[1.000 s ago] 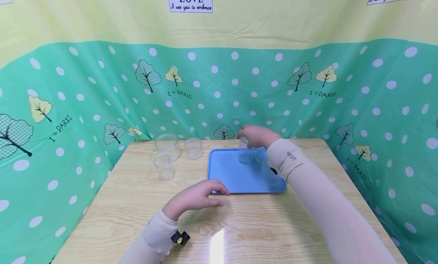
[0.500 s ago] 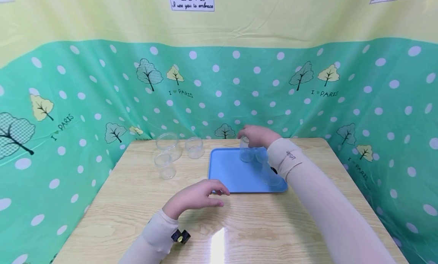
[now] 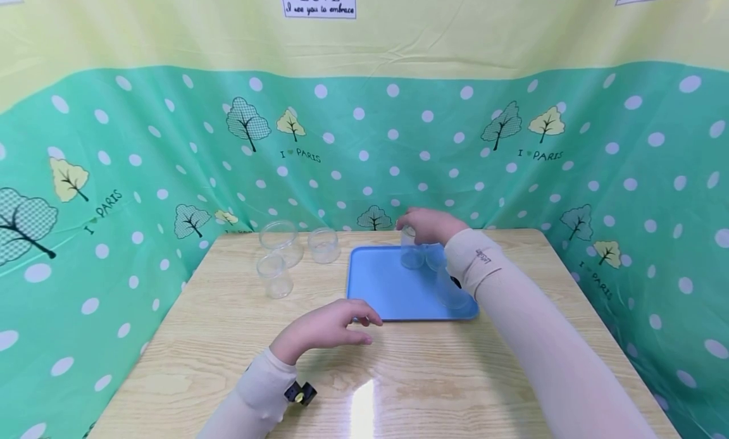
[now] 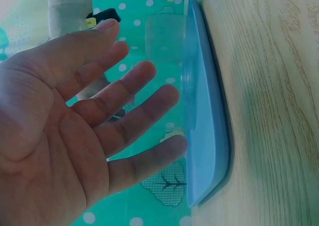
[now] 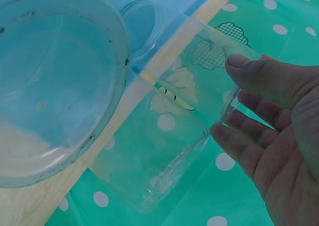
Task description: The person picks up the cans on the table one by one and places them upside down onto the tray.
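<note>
Blue tray [image 3: 387, 293] with a clear jar [image 3: 412, 255] at its back, gripped by my right hand [image 3: 431, 226]

Nearest, above the wood-grain tabletop [image 3: 216, 357], my left hand [image 3: 329, 325] hangs by the tray's front edge, fingers loosely spread, holding nothing. Two more clear containers [image 3: 452, 296] sit on the tray, partly hidden by my right sleeve [image 3: 529, 325]; three others [image 3: 324, 249] stand left of it. Farther, my right thumb and fingers pinch the upright jar's top. Behind hangs green dotted cloth [image 3: 364, 179].
</note>
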Demonstrator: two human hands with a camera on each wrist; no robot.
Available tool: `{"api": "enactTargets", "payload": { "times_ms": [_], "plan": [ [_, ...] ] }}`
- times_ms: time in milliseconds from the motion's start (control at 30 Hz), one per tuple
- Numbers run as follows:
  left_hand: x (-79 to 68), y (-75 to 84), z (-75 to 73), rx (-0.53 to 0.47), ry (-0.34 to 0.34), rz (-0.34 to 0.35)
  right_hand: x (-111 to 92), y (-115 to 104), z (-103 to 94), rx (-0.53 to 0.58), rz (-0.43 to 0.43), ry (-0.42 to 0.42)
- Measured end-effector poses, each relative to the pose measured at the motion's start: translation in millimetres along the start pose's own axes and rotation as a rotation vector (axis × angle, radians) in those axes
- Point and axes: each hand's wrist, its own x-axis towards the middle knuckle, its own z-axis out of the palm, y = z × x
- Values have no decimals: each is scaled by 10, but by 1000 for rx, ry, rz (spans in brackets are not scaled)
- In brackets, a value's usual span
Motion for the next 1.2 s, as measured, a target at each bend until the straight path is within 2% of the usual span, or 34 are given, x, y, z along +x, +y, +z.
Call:
{"api": "enactTargets", "payload": {
  "times_ms": [1200],
  "plan": [
    [-1, 36, -18, -1, -12, -17, -22, -54, -55, -5, -35, -28]
  ]
}}
